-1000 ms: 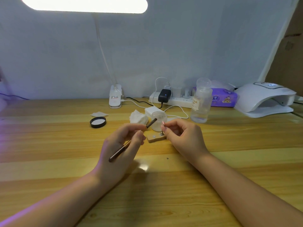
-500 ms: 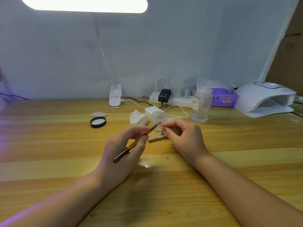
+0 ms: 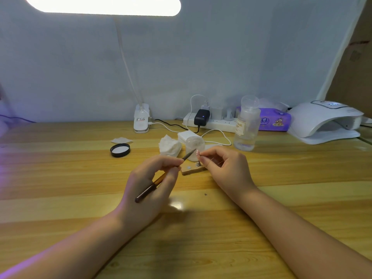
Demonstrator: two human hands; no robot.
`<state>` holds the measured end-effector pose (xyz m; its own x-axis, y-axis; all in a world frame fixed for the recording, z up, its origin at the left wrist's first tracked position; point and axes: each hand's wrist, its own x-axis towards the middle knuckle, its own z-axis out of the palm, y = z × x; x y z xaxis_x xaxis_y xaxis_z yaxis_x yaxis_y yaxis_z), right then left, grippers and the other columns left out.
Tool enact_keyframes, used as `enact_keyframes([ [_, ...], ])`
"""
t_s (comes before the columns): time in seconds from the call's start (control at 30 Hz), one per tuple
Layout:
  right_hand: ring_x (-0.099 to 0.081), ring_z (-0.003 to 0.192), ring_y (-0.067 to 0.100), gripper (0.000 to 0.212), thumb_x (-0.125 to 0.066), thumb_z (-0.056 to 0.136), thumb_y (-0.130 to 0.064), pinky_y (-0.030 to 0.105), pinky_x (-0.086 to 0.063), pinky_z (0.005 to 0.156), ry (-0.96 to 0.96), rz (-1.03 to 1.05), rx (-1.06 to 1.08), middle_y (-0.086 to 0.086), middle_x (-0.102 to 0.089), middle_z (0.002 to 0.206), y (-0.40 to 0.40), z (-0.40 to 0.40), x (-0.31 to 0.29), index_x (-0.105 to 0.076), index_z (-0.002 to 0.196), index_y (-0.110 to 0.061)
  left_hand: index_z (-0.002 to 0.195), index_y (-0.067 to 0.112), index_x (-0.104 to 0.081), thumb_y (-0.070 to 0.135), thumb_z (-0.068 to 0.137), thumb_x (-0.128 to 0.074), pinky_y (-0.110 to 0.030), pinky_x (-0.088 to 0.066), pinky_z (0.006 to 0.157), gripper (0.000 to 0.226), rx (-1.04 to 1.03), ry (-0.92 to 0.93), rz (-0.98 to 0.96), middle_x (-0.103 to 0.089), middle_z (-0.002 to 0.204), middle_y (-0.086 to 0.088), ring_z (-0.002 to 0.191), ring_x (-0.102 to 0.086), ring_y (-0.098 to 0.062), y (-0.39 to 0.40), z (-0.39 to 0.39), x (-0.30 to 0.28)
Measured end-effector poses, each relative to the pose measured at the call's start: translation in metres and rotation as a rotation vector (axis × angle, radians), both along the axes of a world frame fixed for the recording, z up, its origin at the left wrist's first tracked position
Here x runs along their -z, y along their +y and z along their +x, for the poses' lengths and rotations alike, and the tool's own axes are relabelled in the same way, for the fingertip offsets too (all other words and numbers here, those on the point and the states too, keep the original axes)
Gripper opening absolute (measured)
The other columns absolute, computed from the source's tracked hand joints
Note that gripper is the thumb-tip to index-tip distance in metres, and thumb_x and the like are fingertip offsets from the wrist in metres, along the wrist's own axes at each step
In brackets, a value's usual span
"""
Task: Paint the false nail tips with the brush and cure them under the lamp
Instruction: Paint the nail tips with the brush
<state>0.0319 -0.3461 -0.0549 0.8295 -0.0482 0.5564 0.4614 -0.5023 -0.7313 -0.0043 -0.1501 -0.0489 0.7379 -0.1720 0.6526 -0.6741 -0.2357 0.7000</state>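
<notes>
Brush (image 3: 161,179) advanced: bristles brought up to the false nail tip (image 3: 197,152).
Brush gripped by left hand (image 3: 149,190); tip pinched by right hand (image 3: 225,168); bottle (image 3: 246,125) labelled "NAIL".

The clear bottle (image 3: 246,125) carries a label reading "NAIL"; other print is too small.

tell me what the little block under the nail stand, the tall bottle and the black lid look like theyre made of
The small block: looks like bare, matte wood, pale tan with flat cut edges. The tall bottle: probably clear plastic, though glass is possible; you see straight through it to the liquid. The black lid: likely glossy plastic with a pale liner inside.
</notes>
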Motion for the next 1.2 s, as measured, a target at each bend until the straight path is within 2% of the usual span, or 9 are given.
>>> enact_keyframes([
  [0.07,-0.061,0.066,0.011,0.008,-0.073,0.084,-0.014,0.022,-0.048,0.061,0.000,-0.003,-0.001,-0.009,-0.071,0.075,0.0004,0.0002,-0.0002,-0.076,0.088,-0.020,0.104,0.020,-0.070,0.015,0.088,-0.061,-0.022,-0.049,0.082,0.019,-0.012,-0.043,0.034,-0.072,0.095,0.004,0.093,-0.066,-0.011,-0.0013,0.0011,-0.0010],
  [0.17,-0.062,0.068,0.012,0.008,-0.072,0.084,-0.013,0.026,-0.050,0.064,0.001,-0.018,0.006,-0.008,-0.071,0.076,0.0004,0.0002,-0.0010,-0.076,0.089,-0.018,0.108,0.014,-0.071,0.012,0.088,-0.061,-0.027,-0.050,0.083,0.022,0.033,-0.060,0.078,-0.071,0.097,0.001,0.094,-0.066,-0.016,-0.0009,0.0017,-0.0017],
  [0.4,-0.062,0.068,0.011,0.010,-0.072,0.084,-0.014,0.031,-0.052,0.066,-0.007,-0.024,0.010,-0.010,-0.070,0.074,0.0001,-0.0015,-0.0017,-0.075,0.088,-0.023,0.094,0.018,-0.072,0.025,0.084,-0.059,-0.022,-0.047,0.079,0.018,0.030,0.011,0.025,-0.070,0.086,0.006,0.087,-0.064,-0.015,0.0015,-0.0014,-0.0027],
  [0.53,-0.064,0.072,0.012,0.011,-0.072,0.084,-0.013,0.035,-0.053,0.070,-0.007,-0.034,0.014,-0.009,-0.071,0.078,0.0003,-0.0017,-0.0017,-0.075,0.089,-0.021,0.106,0.012,-0.070,0.015,0.086,-0.061,-0.027,-0.052,0.085,0.022,-0.015,0.002,0.014,-0.072,0.096,0.000,0.094,-0.067,-0.014,-0.0017,-0.0017,-0.0022],
  [0.63,-0.064,0.073,0.012,0.011,-0.072,0.083,-0.011,0.030,-0.053,0.070,-0.022,-0.056,0.016,-0.007,-0.071,0.080,0.0011,-0.0027,-0.0024,-0.075,0.089,-0.019,0.112,0.015,-0.067,0.022,0.087,-0.062,-0.028,-0.053,0.088,0.026,-0.016,0.005,0.029,-0.071,0.100,0.001,0.098,-0.067,-0.012,-0.0015,-0.0018,-0.0022],
  [0.83,-0.061,0.073,0.008,0.010,-0.071,0.084,-0.010,0.022,-0.050,0.068,-0.036,-0.102,0.046,-0.005,-0.070,0.079,0.0014,-0.0031,-0.0035,-0.075,0.089,-0.017,0.099,0.013,-0.073,0.016,0.086,-0.063,-0.027,-0.051,0.081,0.017,-0.014,-0.025,0.082,-0.072,0.092,0.004,0.090,-0.067,-0.014,-0.0004,-0.0005,-0.0010],
  [0.93,-0.060,0.071,0.007,0.009,-0.072,0.084,-0.010,0.019,-0.049,0.066,-0.052,-0.095,0.054,-0.004,-0.070,0.078,0.0019,-0.0033,-0.0039,-0.075,0.088,-0.017,0.093,0.017,-0.073,0.026,0.084,-0.061,-0.021,-0.049,0.076,0.018,-0.030,-0.004,0.075,-0.071,0.084,0.007,0.085,-0.066,-0.013,0.0004,-0.0015,-0.0006],
  [1.03,-0.060,0.073,0.006,0.009,-0.071,0.084,-0.011,0.015,-0.047,0.065,-0.045,-0.102,0.048,-0.005,-0.070,0.079,0.0016,-0.0040,-0.0040,-0.075,0.089,-0.018,0.095,0.019,-0.071,0.034,0.084,-0.057,-0.020,-0.049,0.077,0.023,-0.056,-0.008,0.038,-0.071,0.085,0.007,0.085,-0.066,-0.012,-0.0004,-0.0033,-0.0014],
  [1.2,-0.059,0.071,0.008,0.008,-0.071,0.084,-0.011,0.021,-0.048,0.066,-0.058,-0.148,0.062,-0.005,-0.070,0.080,0.0020,-0.0034,-0.0037,-0.076,0.088,-0.017,0.106,0.017,-0.070,0.017,0.088,-0.062,-0.028,-0.053,0.083,0.020,-0.026,-0.054,0.082,-0.072,0.096,0.004,0.093,-0.068,-0.012,-0.0026,-0.0015,-0.0032],
])
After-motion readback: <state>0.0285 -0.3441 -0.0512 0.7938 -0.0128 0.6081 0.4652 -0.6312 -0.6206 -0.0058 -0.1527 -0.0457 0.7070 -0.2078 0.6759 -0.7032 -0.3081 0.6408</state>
